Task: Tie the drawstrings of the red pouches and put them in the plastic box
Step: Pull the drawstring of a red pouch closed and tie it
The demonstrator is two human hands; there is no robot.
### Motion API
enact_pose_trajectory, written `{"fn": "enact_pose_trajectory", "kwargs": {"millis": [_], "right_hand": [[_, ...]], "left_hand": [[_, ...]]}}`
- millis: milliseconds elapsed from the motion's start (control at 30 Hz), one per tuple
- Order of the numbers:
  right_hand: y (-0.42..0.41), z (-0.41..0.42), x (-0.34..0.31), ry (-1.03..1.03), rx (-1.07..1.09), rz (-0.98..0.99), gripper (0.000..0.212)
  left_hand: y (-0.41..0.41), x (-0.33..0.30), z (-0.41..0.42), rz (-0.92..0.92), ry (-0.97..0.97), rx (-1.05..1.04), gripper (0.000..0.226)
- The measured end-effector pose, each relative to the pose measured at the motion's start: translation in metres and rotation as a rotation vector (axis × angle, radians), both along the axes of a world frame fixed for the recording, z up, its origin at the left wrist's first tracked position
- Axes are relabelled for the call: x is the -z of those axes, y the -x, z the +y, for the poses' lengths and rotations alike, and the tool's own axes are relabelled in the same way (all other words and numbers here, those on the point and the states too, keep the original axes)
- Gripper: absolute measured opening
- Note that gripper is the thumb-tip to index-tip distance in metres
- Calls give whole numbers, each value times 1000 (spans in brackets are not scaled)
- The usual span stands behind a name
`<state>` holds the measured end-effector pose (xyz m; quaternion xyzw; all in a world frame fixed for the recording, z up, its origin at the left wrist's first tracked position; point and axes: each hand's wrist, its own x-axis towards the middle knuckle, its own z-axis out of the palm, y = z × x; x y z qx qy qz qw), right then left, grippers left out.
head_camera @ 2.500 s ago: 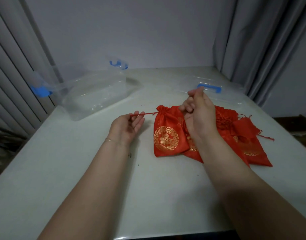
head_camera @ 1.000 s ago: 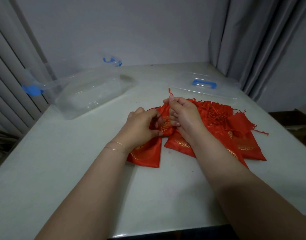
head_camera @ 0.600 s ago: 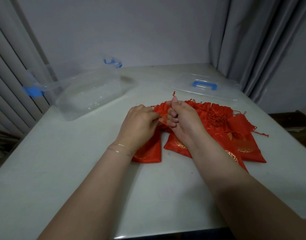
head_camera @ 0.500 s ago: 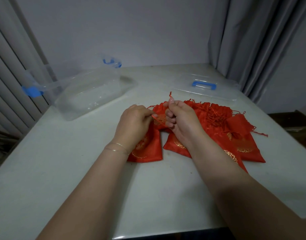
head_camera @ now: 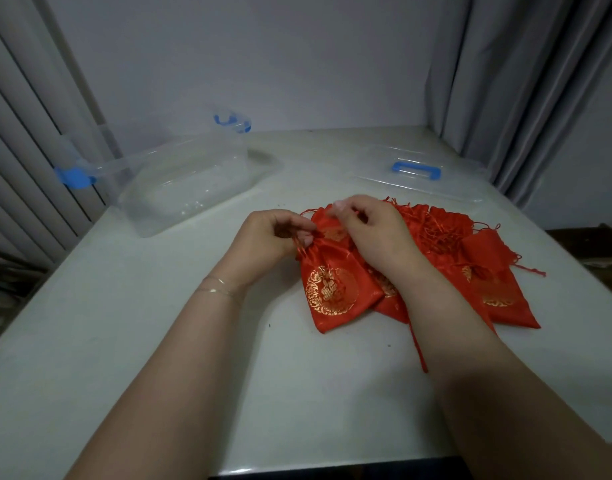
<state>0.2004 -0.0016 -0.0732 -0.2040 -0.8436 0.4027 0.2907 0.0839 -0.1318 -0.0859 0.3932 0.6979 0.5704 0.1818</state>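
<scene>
Both hands work at the gathered neck of the front pouch [head_camera: 335,289], which lies flat near the middle of the table [head_camera: 124,341] so its cords can be crossed: the left hand [head_camera: 263,239] pinches one drawstring [head_camera: 299,245] beside the neck, and the right hand [head_camera: 374,233] pinches the other end just above it (that cord is too blurred to trace). The remaining pouches [head_camera: 471,265] lie heaped toward the right edge, untied by the look of their loose cords. The open plastic box [head_camera: 183,181] waits empty at the far left corner, its lid [head_camera: 419,174] set off at the far right corner, with a bare wall and grey curtains behind.
</scene>
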Motion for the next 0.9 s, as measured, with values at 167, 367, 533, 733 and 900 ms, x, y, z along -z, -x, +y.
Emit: {"fn": "enact_pose_trajectory", "kwargs": {"millis": [167,367,533,733,900], "right_hand": [[5,0,12,28,-181,-95,19],[9,0,14,229,-116,15,11],[8,5,14,342,-159,-8,18],[4,6,9,407,-187,-5,10],[5,1,6,325,-73,52,15]], "left_hand": [[-10,3,6,390,-26,-84,28],[-10,7,8,724,-61,-191,18],[-11,9,11,856,-51,-224,13],[-13,6,11,937,-11,-267,14],[-12,5,11,992,57,-265,25]]}}
